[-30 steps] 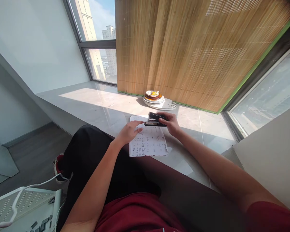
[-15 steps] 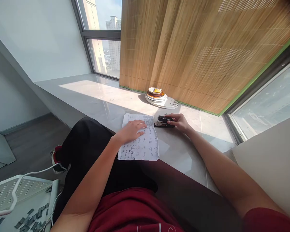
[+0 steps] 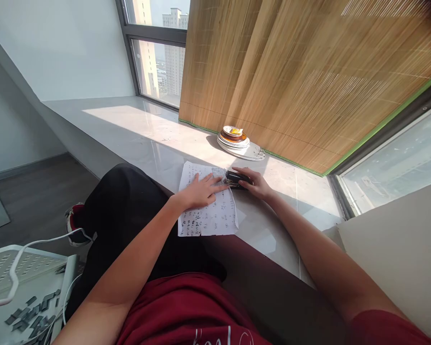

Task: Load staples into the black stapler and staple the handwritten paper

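Blind of thin wooden strips is hung along the far side, and its lower edge is trimmed with green. By its left border, buildings are seen through a dark-framed window. In front, a pale, glossy ledge is partly lit by sunlight. At the lower left, a white container with a perforated wall is seen, and small grey pieces are scattered inside it. On the ledge, a paper sheet is laid near the front edge; it is covered with handwritten marks, and its lower end is extended past this edge. Behind the sheet, near the blind, a stack of plates is placed. The upper part of the sheet is covered by the left hand, whose fingers are spread, with the tips close to the stapler. By the right hand, the rear of the black stapler is pinched between thumb and fingers, at the upper right edge of the sheet. Whether paper is between its jaws cannot be told. On the top plate, a small yellow item is rested.
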Tool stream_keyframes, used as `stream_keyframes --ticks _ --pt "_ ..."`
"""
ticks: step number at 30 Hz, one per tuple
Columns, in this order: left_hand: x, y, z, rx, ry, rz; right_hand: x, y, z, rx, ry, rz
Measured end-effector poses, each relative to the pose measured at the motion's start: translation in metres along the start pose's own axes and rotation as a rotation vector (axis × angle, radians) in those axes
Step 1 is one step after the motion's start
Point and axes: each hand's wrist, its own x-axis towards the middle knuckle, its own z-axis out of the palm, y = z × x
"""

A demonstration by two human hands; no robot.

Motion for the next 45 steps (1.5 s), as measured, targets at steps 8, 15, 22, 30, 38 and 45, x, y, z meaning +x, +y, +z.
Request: stream_keyframes --ticks 8,15,22,30,38,45 --pt "-0.002 -0.005 0.002 -0.001 -0.031 -0.010 0.005 -0.011 0.015 -0.442 0.033 -0.075" --pt "-0.002 -0.008 0.004 -0.015 -0.013 -0.003 0.006 -0.018 0.021 -0.541 0.014 -0.074" --pt "-0.003 -0.006 0.003 -0.022 -0.013 -0.003 0.008 -0.021 0.021 -0.560 -0.012 -0.072" --pt "-0.002 -0.006 0.004 -0.029 -0.029 -0.013 0.010 -0.031 0.024 -0.640 -0.083 -0.034" --pt "-0.002 -0.001 -0.004 0.052 -0.116 -0.041 0.013 -0.041 0.026 -0.636 -0.090 -0.044" --pt "-0.006 0.004 -0.009 0.094 -0.122 -0.049 -0.003 0.022 -0.025 -0.111 0.029 0.057"
